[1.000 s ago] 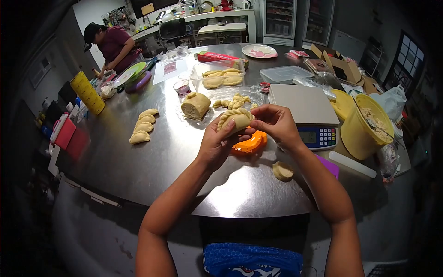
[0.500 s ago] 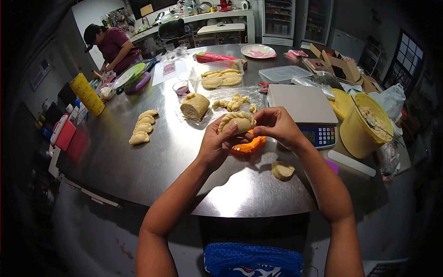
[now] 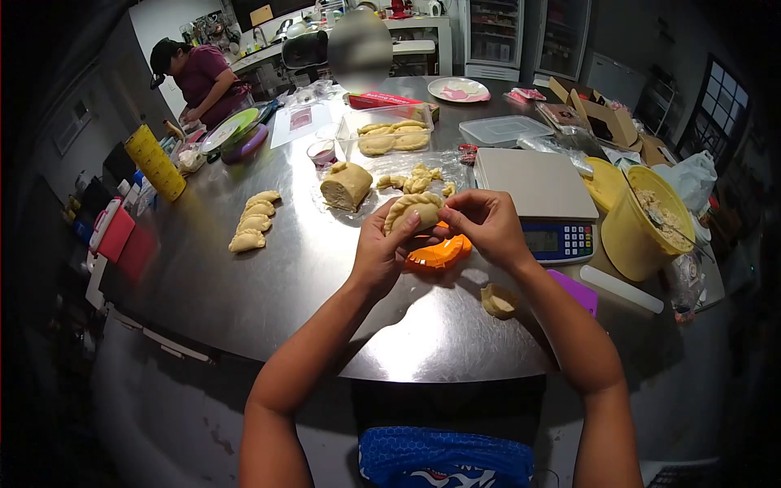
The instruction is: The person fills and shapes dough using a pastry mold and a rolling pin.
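Note:
A half-moon empanada with a braided edge rests in my left hand, the thumb pressed on its face. At its right end, my right hand pinches the crimped edge between thumb and fingers. Beneath my hands lies an orange plastic dough mould, partly covered. A thick dough log and dough scraps sit on plastic wrap just beyond. Nearer me on the right is a small dough piece. Several shaped empanadas line up at the left.
A clear container holds more empanadas. On the right stand a digital scale, a yellow bucket of filling, a purple scraper and a white rolling pin. A yellow roll stands left. Another person works at the far left.
My right fingers have closed in on the empanada's right end and now touch its edge. The empanada stays in my left hand, and the view has shifted slightly.

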`<state>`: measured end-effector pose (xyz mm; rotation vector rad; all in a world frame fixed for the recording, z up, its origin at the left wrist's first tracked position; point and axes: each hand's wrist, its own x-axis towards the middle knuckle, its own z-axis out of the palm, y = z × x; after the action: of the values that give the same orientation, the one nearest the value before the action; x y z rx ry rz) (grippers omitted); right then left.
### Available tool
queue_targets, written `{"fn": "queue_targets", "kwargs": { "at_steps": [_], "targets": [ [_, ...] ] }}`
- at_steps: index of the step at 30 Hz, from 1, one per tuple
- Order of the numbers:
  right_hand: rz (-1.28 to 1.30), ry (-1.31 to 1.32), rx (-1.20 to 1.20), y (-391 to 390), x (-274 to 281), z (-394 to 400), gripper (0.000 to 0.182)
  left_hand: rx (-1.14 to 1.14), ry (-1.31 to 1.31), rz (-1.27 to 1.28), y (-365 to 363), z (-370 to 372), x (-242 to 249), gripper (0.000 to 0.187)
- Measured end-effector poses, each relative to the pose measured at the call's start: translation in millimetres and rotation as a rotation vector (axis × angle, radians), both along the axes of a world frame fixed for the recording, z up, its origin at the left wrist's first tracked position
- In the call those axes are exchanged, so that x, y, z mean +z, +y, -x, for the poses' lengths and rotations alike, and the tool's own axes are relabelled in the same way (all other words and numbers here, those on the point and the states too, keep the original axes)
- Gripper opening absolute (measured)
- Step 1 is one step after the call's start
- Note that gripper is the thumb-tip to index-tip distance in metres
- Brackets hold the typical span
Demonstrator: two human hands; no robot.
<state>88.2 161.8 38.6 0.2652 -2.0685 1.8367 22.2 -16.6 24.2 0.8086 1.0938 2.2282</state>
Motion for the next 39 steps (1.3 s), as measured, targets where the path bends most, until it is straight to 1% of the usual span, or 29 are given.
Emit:
{"fn": "queue_targets", "kwargs": {
  "at_steps": [2, 5, 9, 11, 12, 16, 18, 20, 22, 24, 26, 28, 29, 30, 32, 33, 34, 36, 37, 38, 39],
  "targets": [
    [0.025, 0.054, -0.033, -5, -2, 0, 0.012, 0.006, 0.000, -0.001, 0, -2, 1, 0.034],
    [-0.002, 0.052, -0.093, -9, -6, 0, 0.013, 0.005, -0.001, 0.003, 0, -1, 1, 0.034],
    [-0.027, 0.070, -0.080, -6, -2, 1, 0.012, -0.019, -0.003, -0.017, -1, 0, 1, 0.034],
    [0.113, 0.064, -0.073, -5, 5, 0, 0.016, -0.022, -0.011, -0.029, -2, 1, 2, 0.034],
    [0.113, 0.064, -0.072, -3, 4, 1, 0.016, -0.024, -0.020, -0.040, -2, 1, 2, 0.035],
    [0.050, 0.090, -0.035, -1, -6, 6, 0.015, -0.005, -0.029, -0.014, -2, 0, 4, 0.035],
    [0.029, 0.113, -0.012, -2, -8, 3, 0.015, -0.011, 0.008, 0.034, -1, -1, 4, 0.037],
    [-0.135, 0.173, -0.122, -5, -4, 2, 0.013, -0.007, 0.020, 0.031, -1, 2, 0, 0.037],
    [-0.116, 0.142, -0.088, -5, -3, 2, 0.013, -0.011, 0.023, 0.014, -1, 2, 0, 0.037],
    [-0.208, 0.179, -0.160, -6, -4, 2, 0.013, -0.011, 0.014, 0.001, 0, 2, 0, 0.036],
    [-0.236, 0.179, -0.152, -6, -3, 1, 0.013, -0.004, 0.023, 0.020, -1, 6, -1, 0.036],
    [-0.215, 0.146, -0.144, -4, -5, 3, 0.013, -0.003, 0.081, 0.095, -2, 6, 2, 0.036],
    [-0.233, 0.122, -0.115, 1, -8, 6, 0.012, 0.036, 0.136, 0.183, -3, 8, 1, 0.034],
    [-0.230, 0.127, -0.100, 3, -11, 7, 0.012, 0.051, 0.139, 0.185, -6, 12, 1, 0.034],
    [-0.214, 0.058, -0.057, 4, -13, 9, 0.013, 0.088, 0.303, 0.357, -12, 22, 2, 0.032],
    [-0.238, 0.067, -0.087, 4, -11, 8, 0.017, 0.194, 0.346, 0.271, -14, 26, 3, 0.031],
    [-0.237, 0.075, -0.078, 3, -10, 7, 0.017, 0.245, 0.353, 0.294, -23, 32, 4, 0.033],
    [-0.388, 0.096, -0.146, 3, -3, 3, 0.020, 0.323, 0.370, 0.340, -55, 39, 21, 0.032],
    [-0.441, 0.126, -0.144, 3, -3, 4, 0.021, 0.366, 0.442, 0.445, -79, 50, 22, 0.032],
    [-0.433, 0.127, -0.146, 3, -3, 2, 0.021, 0.403, 0.514, 0.556, -107, 61, 22, 0.033],
    [-0.511, 0.151, -0.119, 2, -2, 1, 0.021, 0.445, 0.516, 0.650, -132, 63, 29, 0.034]
  ]
}}
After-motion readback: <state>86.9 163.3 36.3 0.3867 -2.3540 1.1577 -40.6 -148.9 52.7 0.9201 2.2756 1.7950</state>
